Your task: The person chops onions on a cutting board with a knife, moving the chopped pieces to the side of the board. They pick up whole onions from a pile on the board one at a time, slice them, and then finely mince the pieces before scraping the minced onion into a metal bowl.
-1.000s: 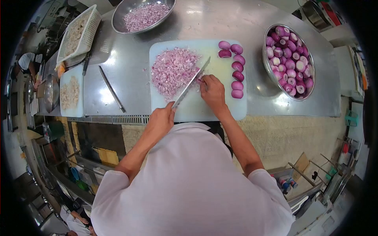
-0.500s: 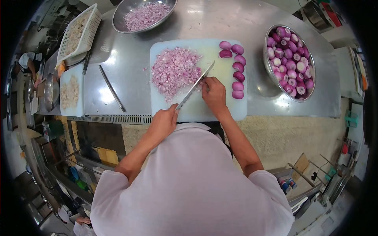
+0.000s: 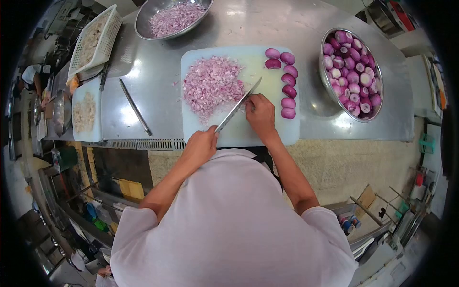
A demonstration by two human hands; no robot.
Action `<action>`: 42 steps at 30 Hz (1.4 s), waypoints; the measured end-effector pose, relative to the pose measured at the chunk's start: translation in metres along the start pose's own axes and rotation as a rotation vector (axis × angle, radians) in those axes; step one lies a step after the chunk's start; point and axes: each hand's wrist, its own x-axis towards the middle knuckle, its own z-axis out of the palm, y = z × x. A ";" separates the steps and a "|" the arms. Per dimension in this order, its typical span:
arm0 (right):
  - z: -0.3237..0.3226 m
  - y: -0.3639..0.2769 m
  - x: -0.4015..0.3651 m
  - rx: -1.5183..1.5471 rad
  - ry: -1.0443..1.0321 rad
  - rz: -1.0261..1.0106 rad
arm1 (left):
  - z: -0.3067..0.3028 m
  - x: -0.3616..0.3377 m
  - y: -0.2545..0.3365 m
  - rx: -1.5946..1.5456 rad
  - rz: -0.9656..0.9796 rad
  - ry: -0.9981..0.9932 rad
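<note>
My left hand [image 3: 200,146] is wrapped around the handle of a kitchen knife [image 3: 238,106], whose blade slants up and to the right over the white cutting board [image 3: 239,136]. Close against the right side of the blade, my right hand [image 3: 260,115] has its fingers curled down; whatever lies under them is hidden. A heap of chopped red onion [image 3: 213,86] covers the left half of the board. Along the board's right edge, several peeled red onion halves [image 3: 289,80] lie in a column, with a couple more beside its top.
A steel bowl [image 3: 323,81] of whole peeled red onions stands right. Another steel bowl [image 3: 138,24] with chopped onion is at the back. On the left are a honing rod [image 3: 135,107], a smaller board [image 3: 95,119] with pale chopped pieces and a white basket [image 3: 109,40]. A person [image 3: 32,76] is far left.
The knife has shifted very slightly, its tip a little lower and to the right. Both hands keep nearly the same place, and the onion heap looks the same.
</note>
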 end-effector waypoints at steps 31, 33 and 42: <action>-0.024 0.005 0.045 -0.076 -0.179 -0.095 | -0.023 0.007 -0.011 -0.030 -0.052 0.151; -0.018 -0.012 0.041 -0.086 -0.204 -0.078 | -0.011 0.010 -0.001 -0.037 -0.020 0.165; -0.015 -0.016 0.034 -0.170 -0.203 -0.042 | -0.006 0.011 -0.003 0.010 -0.029 0.065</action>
